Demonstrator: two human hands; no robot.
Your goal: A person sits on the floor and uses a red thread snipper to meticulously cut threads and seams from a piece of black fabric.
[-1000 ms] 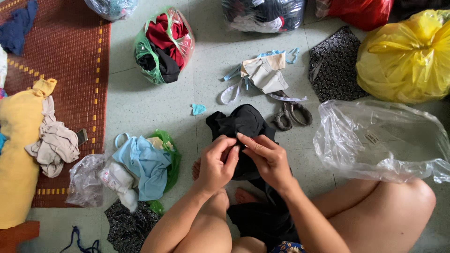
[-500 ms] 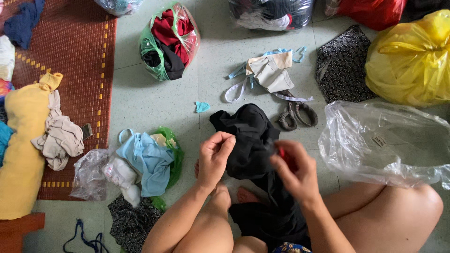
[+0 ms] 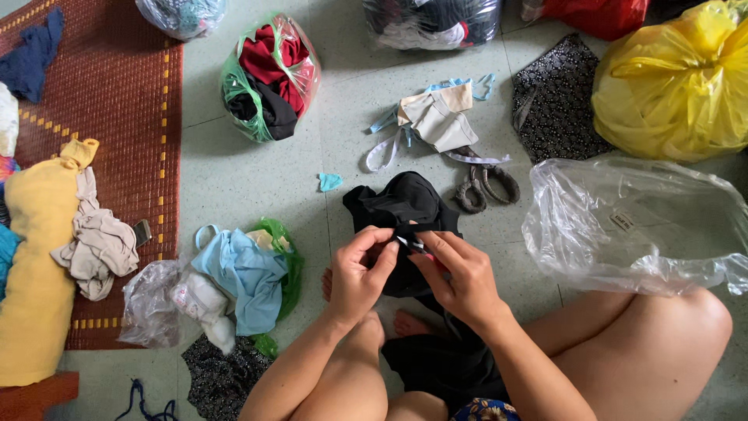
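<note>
Head view. One black fabric garment (image 3: 401,210) lies on the pale tiled floor (image 3: 234,171) at scene centre, its long axis running near to far, the bunched end pointing far. One pair of dark scissors (image 3: 485,187) lies just right of it, handles nearer, blades hidden under pale scraps. One clear empty plastic bag (image 3: 631,226) lies at right; one yellow bag (image 3: 674,82) sits at far right. The left hand (image 3: 360,273) has its fingers narrowly closed, pinching the garment's near edge. The right hand (image 3: 460,277) has its fingers closed on the same edge and on a small slim tool (image 3: 413,244), kind unclear.
</note>
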